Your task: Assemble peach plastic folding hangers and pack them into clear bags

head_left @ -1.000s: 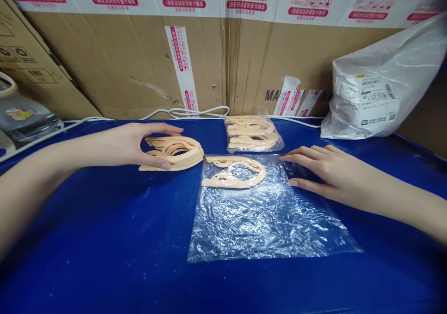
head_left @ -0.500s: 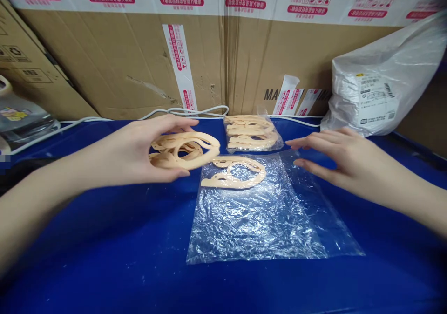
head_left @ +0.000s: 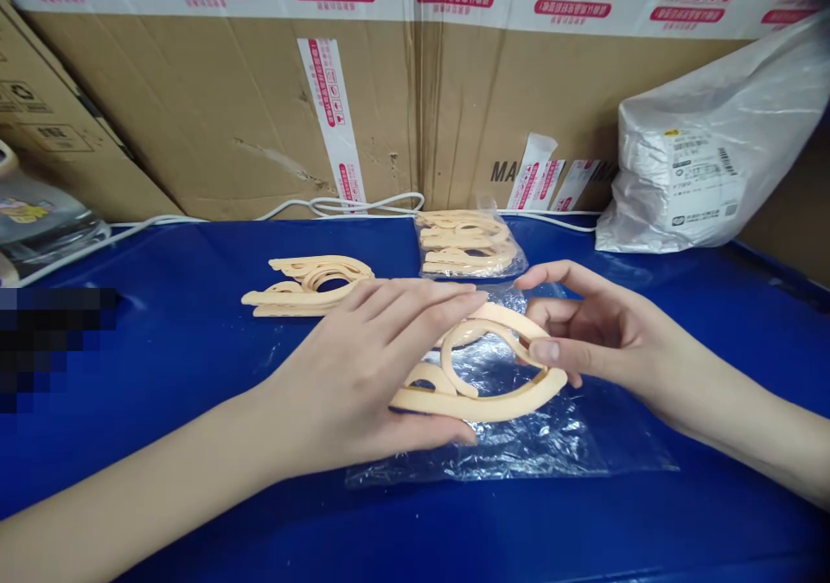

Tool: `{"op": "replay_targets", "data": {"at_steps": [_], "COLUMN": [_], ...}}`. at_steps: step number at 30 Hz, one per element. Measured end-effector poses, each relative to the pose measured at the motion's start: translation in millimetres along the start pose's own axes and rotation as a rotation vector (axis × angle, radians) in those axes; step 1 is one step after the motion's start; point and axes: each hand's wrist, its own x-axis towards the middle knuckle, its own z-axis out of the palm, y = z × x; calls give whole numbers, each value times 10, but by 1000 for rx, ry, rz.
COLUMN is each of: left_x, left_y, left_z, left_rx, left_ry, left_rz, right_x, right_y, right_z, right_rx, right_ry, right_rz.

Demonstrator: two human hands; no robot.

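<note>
A beige plastic folding clothes hanger (head_left: 493, 408), folded up, is held over a flat clear plastic bag (head_left: 532, 458). My left hand (head_left: 382, 367) closes over its left end, thumb along the near edge and fingers across the top. At the right end, my right hand (head_left: 603, 332) pinches the curved tip between thumb and fingers. Farther left on the blue table lie more folded beige hangers (head_left: 304, 272), stacked together. Behind the flat bag sits a clear bag packed with several such hangers (head_left: 467, 241). The held hanger and my left hand cover the bag's upper left part.
Tall cardboard boxes (head_left: 226, 116) stand along the back edge of the blue table (head_left: 194, 514). A white cable (head_left: 369, 207) runs in front of them. At the back right stands a labelled white plastic parcel (head_left: 687, 159). A clear container (head_left: 48, 211) is at the far left.
My left hand has moved right and nearer, now holding a hanger above the flat bag. Other hangers now rest on the table at left. My right hand has come in and grips the hanger's tip.
</note>
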Motion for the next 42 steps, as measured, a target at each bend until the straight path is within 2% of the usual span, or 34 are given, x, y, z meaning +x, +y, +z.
{"op": "replay_targets", "data": {"at_steps": [4, 8, 12, 14, 17, 20, 24, 28, 31, 34, 36, 39, 42], "left_x": [-36, -56, -39, -22, 1, 18, 24, 3, -36, -97, -154, -253, -326], "left_y": [-124, -160, -133, -111, -77, -39, 8, 14, -23, -105, -187, -318, -401], "left_z": [54, 72, 79, 91, 109, 119, 133, 124, 26, -147, -254, -334, -331], "left_rx": [37, 70, 113, 150, 184, 185, 164, 11, -108, -125, -122, -121, -163], "left_ry": [-12, -4, 63, 83, 99, 111, 120, 64, 1, -85, -205, -467, -632], "left_rz": [-20, -43, -27, -18, -4, -2, -8, -88, -136, -185, -178, -173, -233], "right_x": [45, 60, 16, -25, -75, -87, -83, -104, -101, -63, -34, -17, -46], "right_y": [5, 14, 25, 22, 11, 3, 25, 37, -26, -124, -167, -157, -90], "right_z": [-54, -63, -66, -64, -57, -39, 5, -7, -173, -507, -784, -1174, -1420], "right_rx": [14, -35, -241, -486, -916, -1119, -1163, -1015, -898, -853, -871, -936, -975], "right_ry": [25, 50, 42, 68, 65, -2, -21, 1, -6, 16, 32, 4, 4], "right_rz": [19, 11, -33, -165, -454, -577, -599, -486, -352, -280, -187, -82, -18]}}
